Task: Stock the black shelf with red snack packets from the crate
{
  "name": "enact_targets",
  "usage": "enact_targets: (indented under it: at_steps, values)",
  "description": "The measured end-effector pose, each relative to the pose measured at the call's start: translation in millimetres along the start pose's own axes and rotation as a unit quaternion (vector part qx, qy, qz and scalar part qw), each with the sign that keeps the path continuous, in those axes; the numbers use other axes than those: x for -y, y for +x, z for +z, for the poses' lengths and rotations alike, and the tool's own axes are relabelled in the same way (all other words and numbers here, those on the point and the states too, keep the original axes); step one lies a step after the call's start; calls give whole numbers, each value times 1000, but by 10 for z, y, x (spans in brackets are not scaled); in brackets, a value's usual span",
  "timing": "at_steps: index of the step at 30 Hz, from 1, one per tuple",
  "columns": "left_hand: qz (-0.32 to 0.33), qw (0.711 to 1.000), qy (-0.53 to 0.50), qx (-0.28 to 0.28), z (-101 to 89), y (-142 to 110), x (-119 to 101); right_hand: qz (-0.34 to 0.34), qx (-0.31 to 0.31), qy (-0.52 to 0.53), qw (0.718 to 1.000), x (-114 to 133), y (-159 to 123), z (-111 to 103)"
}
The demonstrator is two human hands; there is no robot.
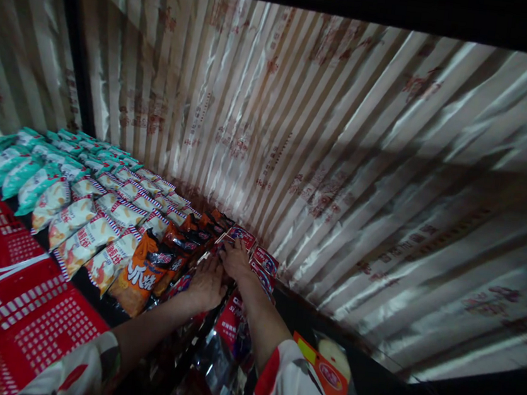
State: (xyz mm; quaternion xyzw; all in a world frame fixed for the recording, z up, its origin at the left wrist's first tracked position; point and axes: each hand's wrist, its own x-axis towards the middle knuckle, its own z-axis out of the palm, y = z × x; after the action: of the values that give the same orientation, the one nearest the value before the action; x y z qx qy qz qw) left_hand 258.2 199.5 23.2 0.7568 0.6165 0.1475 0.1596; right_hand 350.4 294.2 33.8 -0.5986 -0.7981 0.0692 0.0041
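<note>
My left hand (208, 285) lies over a row of dark packets, its fingers stretched out toward the back of the shelf. Just to its right and farther back, my right hand (236, 260) rests on the tops of red printed packets (233, 318), fingers extended and slightly bent. Its fingertips touch the packets near the gap between two rows; dim light blurs their exact contact. More red packets (266, 261) stand beside and behind the right wrist. Left of my left hand is an orange-and-black snack bag (140, 275), at the front of its row.
Rows of white snack bags (89, 244) and teal bags (39, 188) stand to the left. Red plastic baskets (34, 330) are at the lower left. An orange-and-yellow packet (331, 376) lies right of my right arm. Creased, printed sheeting (273, 116) hangs behind the shelf.
</note>
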Motion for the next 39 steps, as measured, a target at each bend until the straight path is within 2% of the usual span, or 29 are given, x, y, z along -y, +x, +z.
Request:
enact_targets:
  at_steps: [9, 14, 17, 29, 33, 39]
  values:
    - [3, 1000, -5, -4, -68, -24, -50, -44, -56, 6, 997, -24, -71, -79]
    - [25, 1000, -3, -19, -87, -84, -102, -48, -117, 41, 991, -97, -183, -114]
    - [49, 998, -9, -33, -105, -149, -190, -51, -133, 55, 988, -138, -287, -131]
    - [96, 992, -17, -77, -318, -539, -534, -59, -172, 94, 979, -167, -858, -321]
    - [109, 989, -28, -91, -290, -726, -642, -50, -180, 105, 977, -118, -1085, -339]
    - [104, 991, -30, -76, -166, -1065, -820, -45, -182, 123, 975, -136, -1524, -287]
